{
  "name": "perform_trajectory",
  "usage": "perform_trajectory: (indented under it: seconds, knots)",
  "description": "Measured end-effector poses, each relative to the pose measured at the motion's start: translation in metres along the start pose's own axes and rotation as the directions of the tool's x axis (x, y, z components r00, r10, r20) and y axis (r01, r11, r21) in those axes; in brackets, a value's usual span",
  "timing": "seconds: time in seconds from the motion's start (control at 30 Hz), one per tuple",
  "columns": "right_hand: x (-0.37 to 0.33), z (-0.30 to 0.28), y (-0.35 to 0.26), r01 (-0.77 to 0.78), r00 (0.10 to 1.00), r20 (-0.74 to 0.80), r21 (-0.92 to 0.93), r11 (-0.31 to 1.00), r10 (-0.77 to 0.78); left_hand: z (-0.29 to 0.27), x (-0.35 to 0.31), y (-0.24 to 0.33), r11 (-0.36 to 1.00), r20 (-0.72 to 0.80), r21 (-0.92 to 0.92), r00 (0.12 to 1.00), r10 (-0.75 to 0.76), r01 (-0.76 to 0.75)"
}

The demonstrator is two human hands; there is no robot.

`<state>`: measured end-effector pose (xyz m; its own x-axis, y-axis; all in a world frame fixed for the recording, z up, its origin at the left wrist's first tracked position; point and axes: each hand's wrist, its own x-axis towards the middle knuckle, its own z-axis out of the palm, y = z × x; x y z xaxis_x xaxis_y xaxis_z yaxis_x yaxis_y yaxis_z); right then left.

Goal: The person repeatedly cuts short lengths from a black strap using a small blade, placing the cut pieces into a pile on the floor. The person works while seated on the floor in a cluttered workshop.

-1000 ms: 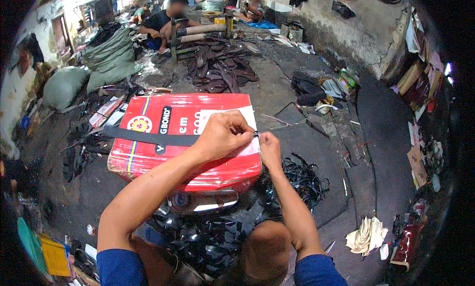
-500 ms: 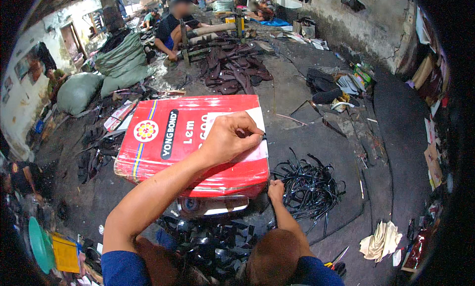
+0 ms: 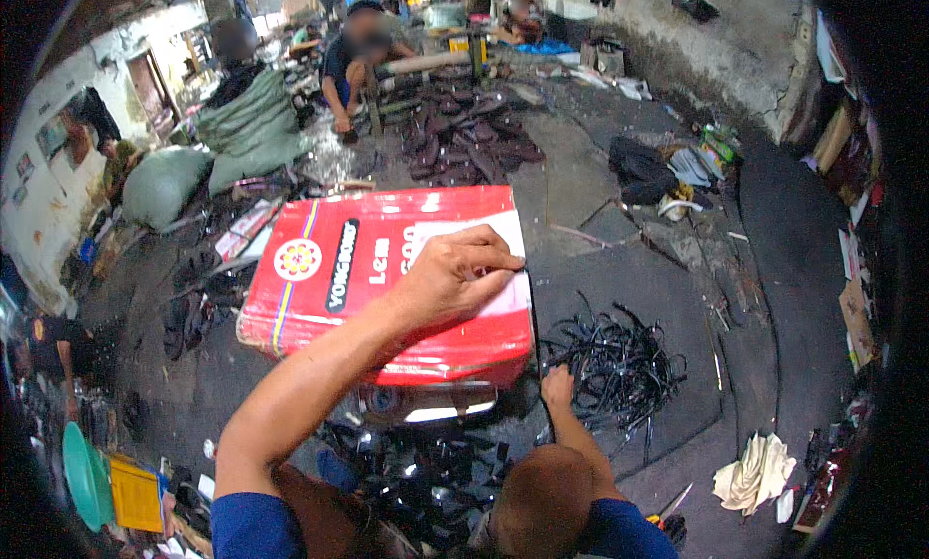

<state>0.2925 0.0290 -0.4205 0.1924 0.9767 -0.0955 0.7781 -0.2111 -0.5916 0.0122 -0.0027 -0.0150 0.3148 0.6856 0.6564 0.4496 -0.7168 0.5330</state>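
Here, left fingers (image 3: 493,244) pinch black strip (image 3: 524,263) at a white-lettered red box (image 3: 366,293).

People are working low down in a rough, cluttered workshop: a co-worker in a dark top (image 3: 337,67) is crouching near a heap of flat, dark brown pieces (image 3: 469,138), and another person (image 3: 523,25) is sitting farther back. Scraps are littering the dark, grimy floor (image 3: 581,278), where scissors with pointed metal blades (image 3: 680,497) are lying. A tangle of thin, glossy black strips (image 3: 619,365) is spreading beside a shiny red cardboard box (image 3: 373,215) — which is serving as a work surface — while bulging grey-green sacks (image 3: 166,186) are standing near stained, peeling walls (image 3: 716,65).
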Motion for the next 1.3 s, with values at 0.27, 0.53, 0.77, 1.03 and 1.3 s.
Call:
perform_trajectory:
  seconds: [0.27,0.53,0.77,1.03,1.3]
  knots:
    - [-0.011,-0.058,0.037,-0.036,0.997,0.043,-0.397,0.917,0.058,-0.023,-0.015,0.010,0.892,0.146,0.416,0.981,0.124,-0.175]
    - [0.024,-0.162,0.040,-0.168,0.187,-0.844,0.476,0.863,0.502,-0.019,-0.012,0.010,0.973,0.170,0.215,0.984,0.043,-0.079]
    - [-0.125,-0.089,-0.041,0.208,0.787,0.466,0.417,0.885,-0.405,-0.013,-0.004,0.020,0.945,0.146,0.292,0.983,0.109,-0.148]
    - [-0.133,-0.085,-0.044,0.374,0.317,0.784,0.413,0.831,-0.533,-0.022,-0.058,0.109,0.835,0.445,0.368,0.866,0.229,-0.410]
    - [-0.115,-0.252,-0.201,0.267,0.004,0.666,0.718,0.643,-0.746,-0.006,-0.100,0.127,0.904,0.518,-0.080,0.792,-0.322,0.420]
